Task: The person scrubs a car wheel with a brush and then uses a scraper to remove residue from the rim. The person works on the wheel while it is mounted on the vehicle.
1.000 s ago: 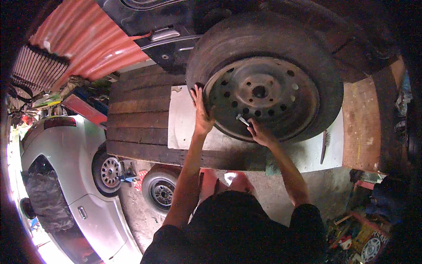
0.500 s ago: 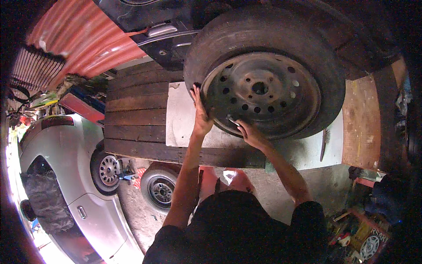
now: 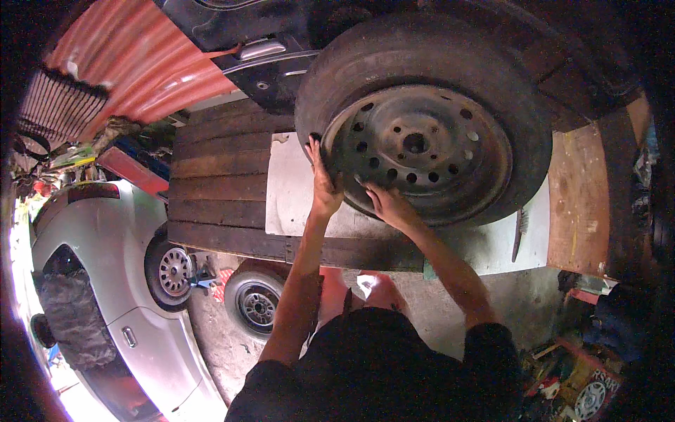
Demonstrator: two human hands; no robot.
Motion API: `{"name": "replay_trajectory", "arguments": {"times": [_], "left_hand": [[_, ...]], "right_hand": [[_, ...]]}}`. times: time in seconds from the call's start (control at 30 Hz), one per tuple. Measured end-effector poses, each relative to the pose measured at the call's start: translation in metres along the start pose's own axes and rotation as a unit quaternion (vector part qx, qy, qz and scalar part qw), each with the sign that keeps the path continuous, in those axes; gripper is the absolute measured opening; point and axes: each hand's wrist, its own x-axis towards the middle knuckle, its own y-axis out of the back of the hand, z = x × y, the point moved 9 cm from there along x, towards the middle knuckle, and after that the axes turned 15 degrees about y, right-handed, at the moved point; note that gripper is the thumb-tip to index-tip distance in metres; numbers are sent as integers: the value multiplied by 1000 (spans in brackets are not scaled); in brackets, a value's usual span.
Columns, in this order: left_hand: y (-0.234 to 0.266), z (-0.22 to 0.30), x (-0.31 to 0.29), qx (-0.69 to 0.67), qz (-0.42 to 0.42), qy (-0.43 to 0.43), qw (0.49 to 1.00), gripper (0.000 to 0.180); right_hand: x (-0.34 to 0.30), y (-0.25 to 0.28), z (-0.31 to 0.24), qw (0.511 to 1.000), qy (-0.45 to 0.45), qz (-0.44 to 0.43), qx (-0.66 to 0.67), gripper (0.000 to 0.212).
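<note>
Currently | rim [image 3: 416,162] within tyre [image 3: 422,53] — right hand [image 3: 389,205] holding small tool [image 3: 358,180]

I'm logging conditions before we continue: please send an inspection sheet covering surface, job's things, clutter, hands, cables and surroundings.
Surface: dark wooden plank bench; flat white board on it.
Job's things: large black rubber tire on a round, dull steel rim; small pale-tipped tool, mostly hidden.
Clutter: narrow dark brush lying right of the tire.
Left hand: open, against the tire's left side.
Right hand: at the rim's lower left, apparently gripping the tool.
Cables: nothing clearly seen.
Surroundings: silver car, left; grey-rimmed black wheel on the floor; red corrugated metal sheet, upper left.
</note>
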Motion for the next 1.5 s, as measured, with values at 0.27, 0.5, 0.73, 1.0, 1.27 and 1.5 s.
{"name": "replay_trajectory", "arguments": {"times": [0.27, 0.5, 0.73, 1.0, 1.27, 1.5], "left_hand": [[3, -4, 5, -3, -7, 12, 1000, 102], [-1, -5, 2, -70, -14, 35, 997, 100], [2, 0, 2, -11, 9, 9, 1000, 98], [-3, -30, -23, -2, 83, 104, 991, 104], [-38, -48, -82, -63, 280, 255, 923, 95], [-1, -38, -44, -29, 268, 205, 941, 92]], "right_hand": [[-18, 15, -13, 996, 79, 33, -24, 25], [5, 5, -9, 998, 50, 18, -34, 32], [10, -5, -12, 998, 8, -18, -53, 32], [-27, 44, -9, 983, 63, 162, -64, 28], [-161, 52, -19, 969, -148, 198, -4, 28], [-224, 57, -6, 955, -189, 228, -21, 29]]}}
